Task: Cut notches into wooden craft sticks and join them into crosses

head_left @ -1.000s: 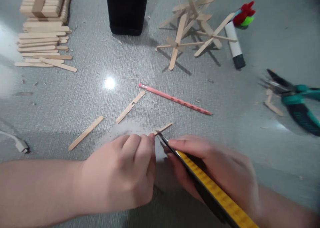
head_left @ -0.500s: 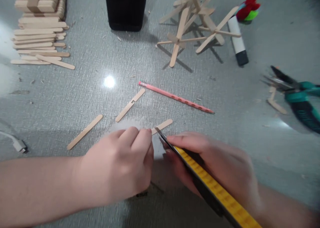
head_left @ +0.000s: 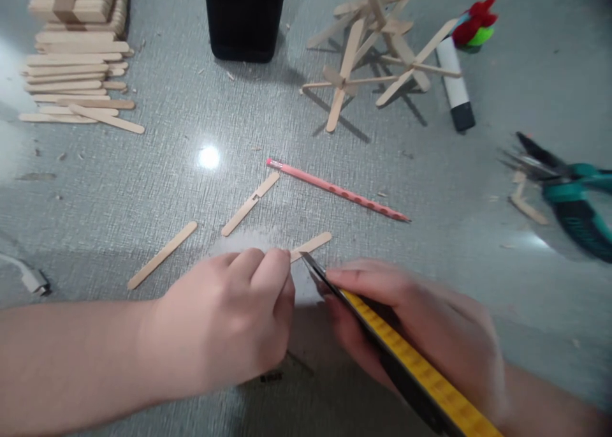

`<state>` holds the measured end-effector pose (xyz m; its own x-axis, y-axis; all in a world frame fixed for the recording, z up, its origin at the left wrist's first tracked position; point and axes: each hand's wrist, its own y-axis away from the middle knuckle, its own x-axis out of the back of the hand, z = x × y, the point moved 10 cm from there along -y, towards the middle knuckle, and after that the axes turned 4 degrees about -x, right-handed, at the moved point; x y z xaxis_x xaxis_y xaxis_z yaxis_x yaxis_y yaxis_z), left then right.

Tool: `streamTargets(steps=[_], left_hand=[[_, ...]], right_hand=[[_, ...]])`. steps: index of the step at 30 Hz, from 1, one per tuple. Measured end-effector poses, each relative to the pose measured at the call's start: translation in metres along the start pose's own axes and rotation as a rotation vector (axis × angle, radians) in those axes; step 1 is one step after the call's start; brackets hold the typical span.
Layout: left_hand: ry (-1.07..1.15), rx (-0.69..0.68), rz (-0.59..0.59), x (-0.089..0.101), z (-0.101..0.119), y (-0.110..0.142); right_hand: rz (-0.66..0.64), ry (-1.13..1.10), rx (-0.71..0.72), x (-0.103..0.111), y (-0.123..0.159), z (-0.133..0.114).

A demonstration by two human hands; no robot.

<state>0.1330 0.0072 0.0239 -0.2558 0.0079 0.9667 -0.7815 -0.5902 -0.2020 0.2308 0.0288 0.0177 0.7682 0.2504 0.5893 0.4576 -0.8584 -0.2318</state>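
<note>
My left hand [head_left: 234, 316] is closed on one end of a wooden craft stick [head_left: 316, 240], whose near part is hidden behind the fingers. In my right hand [head_left: 415, 328] is a yellow and black utility knife [head_left: 406, 360], its blade tip at the stick just beside my left fingers. Whether the blade touches the wood I cannot tell. Beyond my left hand lies a notched craft stick [head_left: 251, 204], and farther left a plain craft stick [head_left: 162, 255]. A pink pencil [head_left: 337, 191] rests just past the notched one.
Craft sticks [head_left: 76, 73] are piled at the back left. A black container [head_left: 246, 22] stands at the back, beside a craft-stick structure [head_left: 363, 54]. Behind on the right are a white tube [head_left: 455, 83] and red fuzzy piece [head_left: 480, 25]. Green-handled pliers [head_left: 568, 194] lie right; a white cable [head_left: 31, 274] left.
The knife and my right hand have shifted slightly right and toward me, the blade tip sliding a little along the stick. My left hand keeps its hold.
</note>
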Motion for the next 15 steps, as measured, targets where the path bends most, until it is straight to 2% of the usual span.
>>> streamTargets(steps=[15], left_hand=[[0.097, 0.078, -0.012, -0.0005, -0.0085, 0.002]], right_hand=[[-0.022, 0.016, -0.007, -0.0006, -0.0001, 0.0013]])
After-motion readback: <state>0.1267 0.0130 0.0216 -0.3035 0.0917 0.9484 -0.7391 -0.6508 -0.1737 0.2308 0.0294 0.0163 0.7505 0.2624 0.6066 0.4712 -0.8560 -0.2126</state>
